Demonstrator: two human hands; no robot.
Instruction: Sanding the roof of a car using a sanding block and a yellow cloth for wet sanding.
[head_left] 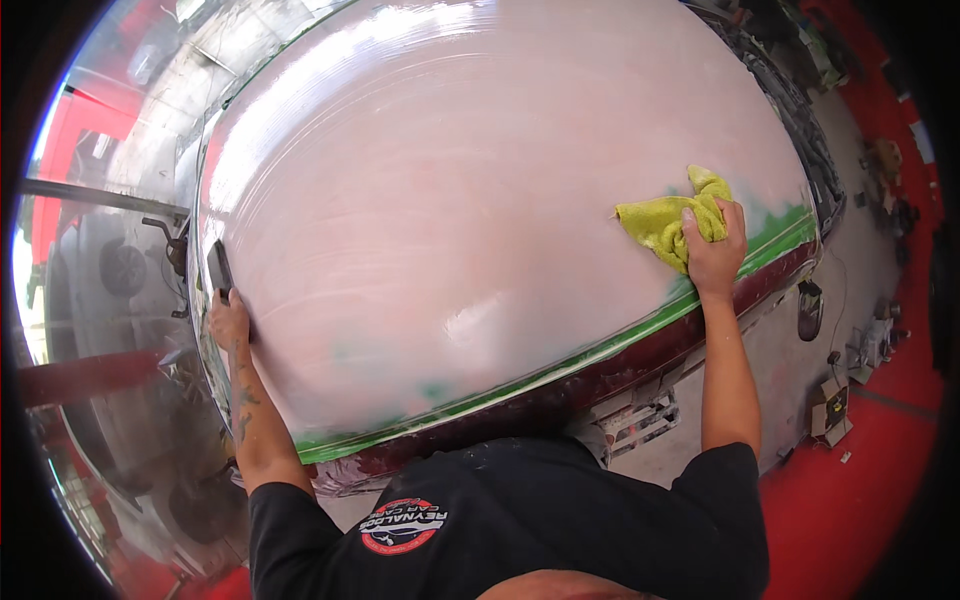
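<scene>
The right hand was closed around a bunched yellow-green cloth, resting on the broad, curved, pale pink panel near its right side, presumably gathered to keep the folds together. The left hand gripped a dark, narrow, flat bar along the left edge, apparently aligned for even contact. Underlying fingertips and the bar's gripped end were hidden.

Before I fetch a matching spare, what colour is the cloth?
The cloth is yellow-green, seen best in the head view.
</scene>
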